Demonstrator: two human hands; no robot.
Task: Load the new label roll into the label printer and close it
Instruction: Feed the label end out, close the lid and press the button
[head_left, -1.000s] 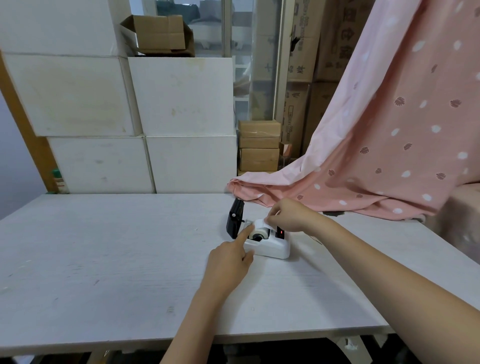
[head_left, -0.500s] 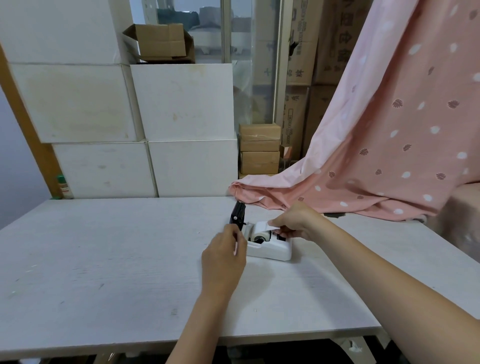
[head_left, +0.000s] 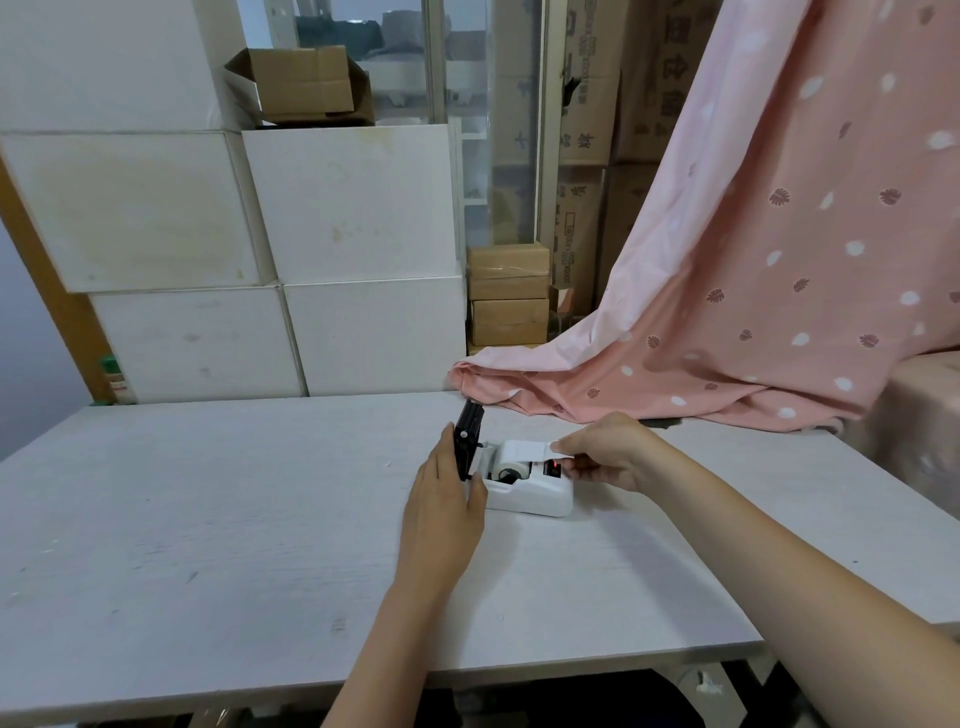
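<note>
White label printer (head_left: 535, 493) mid-table, black lid (head_left: 467, 436) upright, left hand (head_left: 447, 499) flat against lid, right hand (head_left: 608, 452) pinching label strip (head_left: 524, 451), pink cloth (head_left: 727, 291) draped far right

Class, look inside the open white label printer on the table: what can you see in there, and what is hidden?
Inside the white label printer sits a white label roll, its strip pulled rightwards by the right hand. The left hand rests against the raised black lid. The compartment floor under the roll is covered.

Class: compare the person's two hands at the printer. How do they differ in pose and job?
The left hand lies flat and open beside the upright black lid; the right hand pinches the white label strip, drawn over the white label printer. Both stay close to the printer.
</note>
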